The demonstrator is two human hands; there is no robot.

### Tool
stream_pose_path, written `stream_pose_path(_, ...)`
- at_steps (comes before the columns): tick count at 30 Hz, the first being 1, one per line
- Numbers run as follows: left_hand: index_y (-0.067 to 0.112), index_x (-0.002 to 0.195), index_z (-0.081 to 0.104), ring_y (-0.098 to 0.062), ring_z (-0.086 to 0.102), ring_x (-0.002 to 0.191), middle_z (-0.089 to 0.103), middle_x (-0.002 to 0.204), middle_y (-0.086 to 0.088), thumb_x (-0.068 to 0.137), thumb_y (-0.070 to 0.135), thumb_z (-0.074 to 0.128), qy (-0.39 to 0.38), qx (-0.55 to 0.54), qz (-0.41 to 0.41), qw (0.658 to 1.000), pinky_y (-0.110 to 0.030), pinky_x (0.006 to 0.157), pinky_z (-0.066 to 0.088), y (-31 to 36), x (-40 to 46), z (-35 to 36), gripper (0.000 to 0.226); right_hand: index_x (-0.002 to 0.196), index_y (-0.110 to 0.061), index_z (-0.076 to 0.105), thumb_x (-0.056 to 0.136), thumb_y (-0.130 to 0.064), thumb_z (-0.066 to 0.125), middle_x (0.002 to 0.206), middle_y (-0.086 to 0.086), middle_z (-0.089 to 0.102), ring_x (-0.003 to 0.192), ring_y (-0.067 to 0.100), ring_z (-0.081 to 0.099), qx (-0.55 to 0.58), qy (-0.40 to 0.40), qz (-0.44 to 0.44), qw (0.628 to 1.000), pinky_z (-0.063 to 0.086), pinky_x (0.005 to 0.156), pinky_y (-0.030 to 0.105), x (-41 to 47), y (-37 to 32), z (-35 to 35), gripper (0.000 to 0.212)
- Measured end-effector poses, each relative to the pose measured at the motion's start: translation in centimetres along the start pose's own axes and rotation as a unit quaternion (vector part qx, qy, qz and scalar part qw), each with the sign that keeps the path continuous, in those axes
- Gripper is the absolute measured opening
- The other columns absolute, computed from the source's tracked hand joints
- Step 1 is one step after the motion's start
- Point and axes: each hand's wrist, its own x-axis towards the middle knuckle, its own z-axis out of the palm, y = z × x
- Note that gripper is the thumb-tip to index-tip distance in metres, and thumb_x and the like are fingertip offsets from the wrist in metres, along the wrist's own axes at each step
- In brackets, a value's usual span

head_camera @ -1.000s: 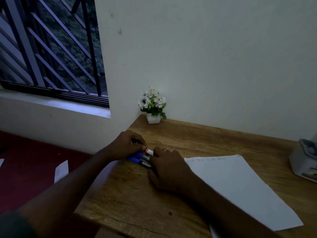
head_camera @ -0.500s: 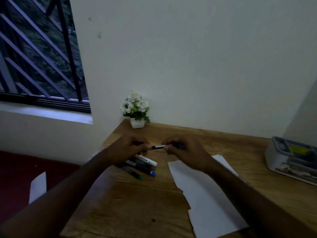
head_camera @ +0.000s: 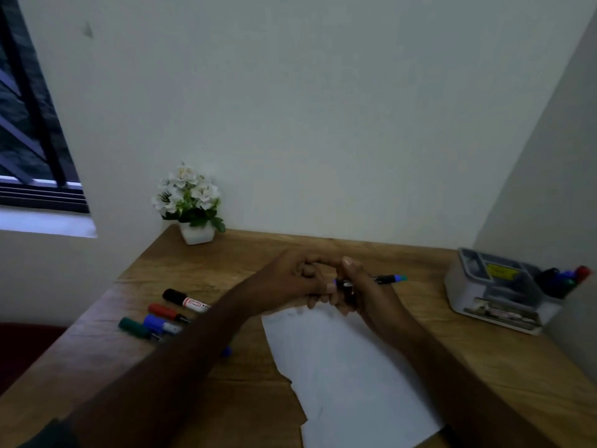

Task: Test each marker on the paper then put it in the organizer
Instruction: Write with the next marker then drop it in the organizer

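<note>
Holding a blue-tipped marker (head_camera: 386, 279) above the top edge of the paper (head_camera: 342, 367), I see from the head camera both hands meeting at the desk's (head_camera: 484, 367) middle. My right hand (head_camera: 361, 295) curls round the marker's barrel, its tip end pointing toward the grey organizer (head_camera: 497, 292) at far right, where several markers already stand in the cup. My left hand (head_camera: 297, 279) pinches at the near end, seemingly on the cap, though the blur leaves that uncertain. Four markers (head_camera: 161, 315) wait by my left forearm. I judge uncapping is under way; next comes a test stroke on the sheet.
</note>
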Motion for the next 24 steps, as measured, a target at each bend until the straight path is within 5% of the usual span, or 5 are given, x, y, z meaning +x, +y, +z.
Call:
stream_pose_path(6,0.017,0.116,0.069,-0.018,0.053,0.067,0.066,0.073,-0.015,0.094,0.016,0.06,-0.026,-0.038,-0.036,0.998,-0.02,0.056,0.042,-0.9,0.1,-0.3,0.025,0.082,0.005,0.053,0.104,-0.034,0.035,0.064,0.013,0.057,0.051,0.02,0.044,0.04,-0.04,0.001,0.998,0.028,0.053,0.036,1.0,0.2,-0.8,0.049)
stream_pose_path(12,0.017,0.136,0.052,-0.003,0.046,0.056,0.05,0.064,-0.003,0.095,0.005,0.053,-0.079,-0.049,-0.067,0.993,-0.009,0.058,0.04,-0.9,-0.7,-1.3,0.043,0.076,-0.005,0.068,0.097,-0.041,0.04,0.06,0.014,0.061,0.046,0.019,0.049,0.138,-0.022,-0.002,0.99,0.038,0.045,0.023,1.2,-1.0,-2.8,0.05)
stream_pose_path(16,0.02,0.126,0.06,-0.003,0.053,0.053,0.063,0.063,-0.001,0.091,0.014,0.063,0.017,0.068,-0.064,0.995,-0.013,0.053,0.043,-1.9,-0.3,-1.1,0.035,0.062,-0.014,0.075,0.101,-0.047,0.027,0.072,0.01,0.072,0.049,0.021,0.058,0.195,0.057,-0.007,0.979,0.042,0.048,0.026,0.8,-2.1,-4.2,0.069)
stream_pose_path(20,0.016,0.098,0.073,-0.003,0.061,0.072,0.068,0.077,0.009,0.08,0.021,0.075,0.053,0.267,0.001,0.962,-0.019,0.065,0.046,-4.7,0.3,-0.8,0.019,0.08,-0.006,0.078,0.102,-0.048,0.035,0.094,0.029,0.072,0.054,0.023,0.059,0.094,0.124,0.043,0.987,0.044,0.056,0.027,1.2,0.1,-4.8,0.064)
stream_pose_path(24,0.015,0.097,0.075,-0.007,0.062,0.082,0.071,0.092,0.005,0.077,0.024,0.077,0.034,0.32,0.009,0.947,-0.024,0.074,0.051,-5.3,0.2,-0.6,0.022,0.082,-0.012,0.075,0.097,-0.03,0.058,0.093,0.009,0.075,0.071,0.017,0.055,-0.104,0.112,0.049,0.987,0.037,0.073,0.037,0.5,1.1,-5.0,0.029)
